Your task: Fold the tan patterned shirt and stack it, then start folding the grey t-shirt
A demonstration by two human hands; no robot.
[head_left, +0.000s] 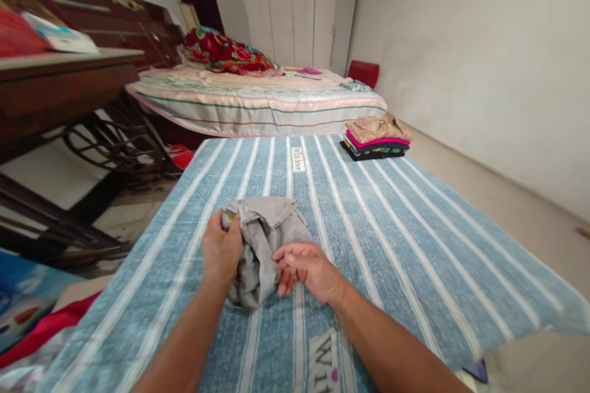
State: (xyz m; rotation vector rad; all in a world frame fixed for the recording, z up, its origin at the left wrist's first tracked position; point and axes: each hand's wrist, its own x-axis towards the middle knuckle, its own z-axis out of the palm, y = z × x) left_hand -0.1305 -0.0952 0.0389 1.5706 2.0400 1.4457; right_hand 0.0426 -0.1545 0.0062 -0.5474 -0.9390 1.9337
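A crumpled grey cloth garment (262, 245) lies bunched on the blue-and-white striped cover (359, 239), its folds loose and a flap laid over its top. My left hand (222, 249) grips the garment's left edge, thumb over the cloth, beside a small patch of yellow and white. At the right side of the cloth is my right hand (308, 270), its fingers loosely curled and apart, the fingertips close against the folds. I cannot tell what kind of garment it is.
A stack of folded clothes (375, 138) stands at the table's far right corner. Beyond is a bed (258, 101) with a red floral blanket (225, 52). A dark wooden treadle table (69, 73) stands at left, a white wall (474, 55) at right.
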